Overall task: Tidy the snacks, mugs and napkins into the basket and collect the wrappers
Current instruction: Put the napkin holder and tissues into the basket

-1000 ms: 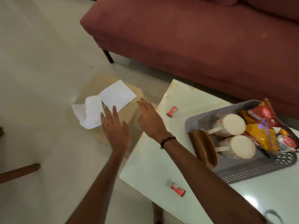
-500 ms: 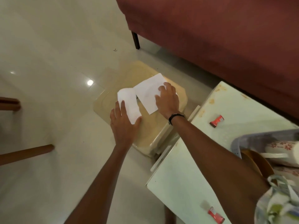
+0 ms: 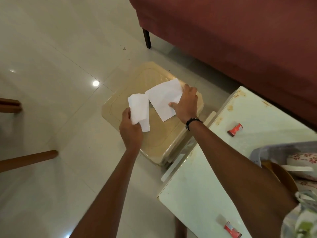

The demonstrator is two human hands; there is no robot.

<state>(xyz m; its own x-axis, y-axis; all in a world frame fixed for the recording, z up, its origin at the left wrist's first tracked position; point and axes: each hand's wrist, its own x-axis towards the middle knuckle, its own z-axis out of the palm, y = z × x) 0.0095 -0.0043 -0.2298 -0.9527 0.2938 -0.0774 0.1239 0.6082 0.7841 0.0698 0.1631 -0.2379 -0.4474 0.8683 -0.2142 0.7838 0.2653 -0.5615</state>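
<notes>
Two white napkins lie over a beige plastic stool (image 3: pixel 154 148) beside the table. My left hand (image 3: pixel 131 127) grips the narrow left napkin (image 3: pixel 139 109), lifted off the seat. My right hand (image 3: pixel 186 103) pinches the wider right napkin (image 3: pixel 163 98) at its right edge. On the pale table (image 3: pixel 205 194) lie two red wrappers, one far (image 3: pixel 235 129) and one near (image 3: pixel 231 229). The grey basket (image 3: pixel 257 152) at the right edge holds a floral mug (image 3: pixel 303 160) and a brown bowl (image 3: pixel 281 176).
A dark red sofa (image 3: pixel 240 40) runs along the back, one black leg (image 3: pixel 147 38) close to the stool. Wooden chair legs (image 3: pixel 27 158) jut in from the left over the glossy tiled floor. A patterned cloth (image 3: pixel 305 219) hangs at the lower right.
Both hands reached from the table edge down to the stool and closed on the napkins. The left napkin has since risen off the seat. The view swung left, cutting off most of the basket.
</notes>
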